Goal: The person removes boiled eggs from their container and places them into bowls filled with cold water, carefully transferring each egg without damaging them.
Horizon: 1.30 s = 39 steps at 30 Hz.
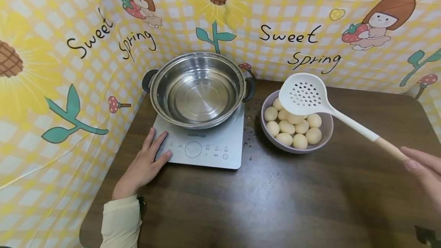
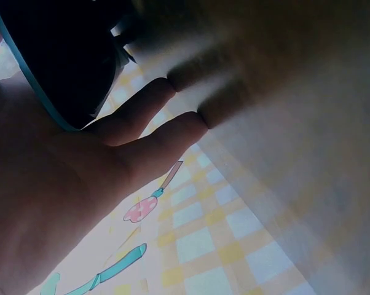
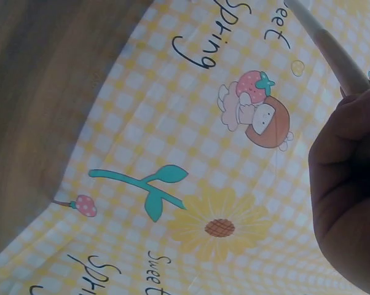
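My right hand (image 1: 425, 173) grips the wooden handle of a white slotted skimmer (image 1: 303, 94) at the right edge of the head view. The skimmer's perforated head hangs over the far part of a lilac bowl (image 1: 325, 141) and hides some of the eggs (image 1: 285, 139) in it. In the right wrist view, curled fingers (image 3: 351, 132) close round the handle (image 3: 342, 58). My left hand (image 1: 144, 163) rests with spread fingers on the left edge of a white induction cooker (image 1: 225, 133). On the cooker stands a steel pot (image 1: 203, 95) holding clear liquid.
The pot's black handles (image 1: 249, 90) stick out to left and right. Water drops (image 1: 250, 159) lie on the brown table (image 1: 268, 202) between cooker and bowl. A yellow checked cloth (image 1: 241, 14) with printed figures rises along the back and left sides.
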Each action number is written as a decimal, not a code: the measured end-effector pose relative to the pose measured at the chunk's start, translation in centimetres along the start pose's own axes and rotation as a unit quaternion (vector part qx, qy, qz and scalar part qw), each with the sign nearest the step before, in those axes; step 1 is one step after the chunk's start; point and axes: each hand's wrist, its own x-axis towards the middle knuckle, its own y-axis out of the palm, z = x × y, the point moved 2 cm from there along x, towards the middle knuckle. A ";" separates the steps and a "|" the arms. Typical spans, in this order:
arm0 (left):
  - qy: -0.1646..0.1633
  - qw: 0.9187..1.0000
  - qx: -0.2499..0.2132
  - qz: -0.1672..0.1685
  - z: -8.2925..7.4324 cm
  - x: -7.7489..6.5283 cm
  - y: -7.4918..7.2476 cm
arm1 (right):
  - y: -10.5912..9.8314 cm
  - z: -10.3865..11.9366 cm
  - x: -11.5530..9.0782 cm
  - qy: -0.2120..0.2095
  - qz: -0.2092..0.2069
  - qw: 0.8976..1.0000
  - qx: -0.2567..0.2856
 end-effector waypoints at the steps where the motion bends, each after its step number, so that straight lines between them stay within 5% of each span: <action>1: 0.000 1.000 0.000 0.000 -0.1 0.0 0.0 | 0.0 0.0 -0.1 0.001 0.000 1.000 -0.003; 7: 0.001 1.000 0.002 -0.001 -0.2 0.0 -0.2 | 0.0 -0.2 -0.7 0.023 0.017 0.999 0.029; 13: 0.010 1.000 0.002 -0.004 -0.2 0.2 0.0 | -0.1 -1.6 -1.0 0.051 0.057 0.989 0.123; 19: 0.020 1.000 0.001 -0.011 -0.1 0.1 0.3 | -0.2 -3.2 -1.1 0.082 0.027 0.944 0.318; 23: 0.020 1.000 0.006 -0.012 -0.1 -0.1 0.2 | -0.1 -4.4 -1.8 0.141 -0.007 0.918 0.372; 26: 0.020 1.000 0.007 -0.013 -0.3 -0.2 0.1 | 0.0 -5.5 -2.3 0.197 -0.031 0.906 0.373; 31: 0.015 1.000 0.006 -0.010 -0.2 -0.2 0.2 | 0.7 -7.5 -2.4 0.289 -0.062 0.902 0.316; 39: 0.021 1.000 0.009 -0.008 -0.3 -0.1 0.3 | 1.9 -9.7 -2.8 0.316 -0.086 0.895 0.302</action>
